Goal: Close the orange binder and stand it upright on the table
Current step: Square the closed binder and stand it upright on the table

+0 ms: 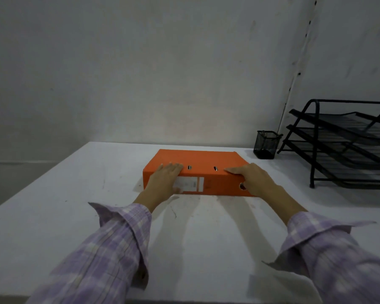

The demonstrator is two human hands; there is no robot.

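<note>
The orange binder (203, 160) lies flat and closed on the white table (75, 211), with its spine and white label facing me. My left hand (166, 177) grips the left part of the spine, fingers on the top cover and thumb low on the label. My right hand (249, 177) grips the right part of the spine the same way, fingers on the cover, next to the round finger hole.
A black mesh pen cup (266, 145) stands behind the binder to the right. A black three-tier wire letter tray (347, 145) fills the far right of the table. A grey wall runs along the table's back edge.
</note>
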